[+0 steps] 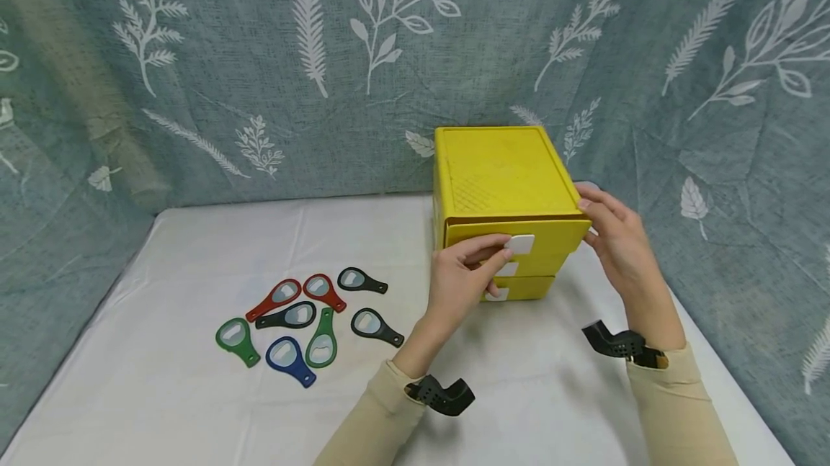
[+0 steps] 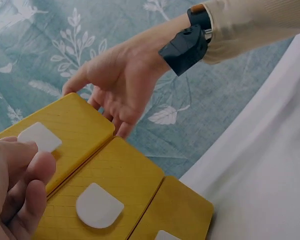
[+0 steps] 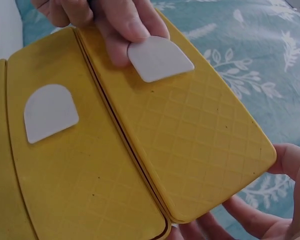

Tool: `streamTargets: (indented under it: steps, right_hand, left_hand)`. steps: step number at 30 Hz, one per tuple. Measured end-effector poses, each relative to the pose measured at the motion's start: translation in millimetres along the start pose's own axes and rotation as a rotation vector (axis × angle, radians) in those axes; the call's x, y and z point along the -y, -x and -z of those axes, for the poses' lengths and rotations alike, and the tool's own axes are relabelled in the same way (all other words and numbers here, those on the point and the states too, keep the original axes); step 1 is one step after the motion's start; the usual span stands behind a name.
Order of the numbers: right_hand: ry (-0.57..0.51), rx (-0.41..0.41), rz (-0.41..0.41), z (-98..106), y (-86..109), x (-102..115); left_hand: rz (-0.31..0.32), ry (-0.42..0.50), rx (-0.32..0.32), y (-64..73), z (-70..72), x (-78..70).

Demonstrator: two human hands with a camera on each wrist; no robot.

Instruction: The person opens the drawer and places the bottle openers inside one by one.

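**Yellow drawer box [image 1: 506, 171]: where slip may arise**

Head view: the yellow drawer box stands towards the back of the table [image 1: 194, 408], to the right of the loose bottle openers [image 1: 326, 320]. The fingers of your left hand [image 1: 454, 279] pinch the upper tab [image 1: 522, 244]; those of your right hand [image 1: 612, 239] lie apart against the right side. The top drawer [image 1: 558, 241] juts slightly. A hard tug could drag everything forward if your bracing is light.

Left wrist view: the middle tab [image 2: 100, 206] stands apart from your fingers. The upper tab offers little grip, so an off-centre pull may slip or make the top drawer bind.

Right wrist view: your right hand meets the front's outer corner; a sudden closing could nip fingertips.
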State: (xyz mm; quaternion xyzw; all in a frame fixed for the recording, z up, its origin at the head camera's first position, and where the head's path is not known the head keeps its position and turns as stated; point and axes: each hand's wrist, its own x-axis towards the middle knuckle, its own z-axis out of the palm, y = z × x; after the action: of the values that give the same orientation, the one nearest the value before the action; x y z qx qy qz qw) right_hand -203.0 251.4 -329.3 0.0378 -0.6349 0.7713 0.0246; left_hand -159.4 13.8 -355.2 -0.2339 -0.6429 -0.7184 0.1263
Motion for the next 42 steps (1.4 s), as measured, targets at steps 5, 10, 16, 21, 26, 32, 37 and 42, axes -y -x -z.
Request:
streamTargets:
  steps: [5, 10, 16, 21, 26, 32, 37, 42]
  right_hand:
    - [-0.014, 0.03, -0.027, 3.6, 1.4, 0.0]
    - [-0.046, 0.061, -0.029, 7.1, 1.9, -0.2]
    - [-0.041, 0.07, -0.021, 8.3, 1.1, -1.6]
    - [0.023, 0.061, -0.046, 7.9, 0.2, -1.0]
    - [0.053, 0.064, -0.051, 8.1, 0.3, -0.5]
    - [0.066, 0.074, -0.043, 8.4, 2.4, 0.7]
    - [0.074, 0.128, -0.046, 9.9, 1.2, 4.7]
    - [0.142, 0.16, -0.074, 13.0, -1.5, 10.5]
  left_hand:
    - [-0.02, -0.017, 0.005, 0.2, -2.2, -0.9]
    - [-0.035, -0.032, 0.01, 1.0, -3.6, -2.6]
    - [-0.005, -0.01, -0.011, 0.9, -2.2, 23.7]
    - [0.013, -0.022, -0.021, 1.7, -0.4, 27.8]
    - [0.006, -0.043, -0.025, 1.9, -0.2, 28.0]
    - [0.025, -0.045, -0.032, 1.5, -2.3, 24.3]
    - [0.028, -0.065, -0.039, 2.7, -4.1, 3.0]
    - [0.0, -0.091, -0.048, 3.5, -4.8, 1.4]
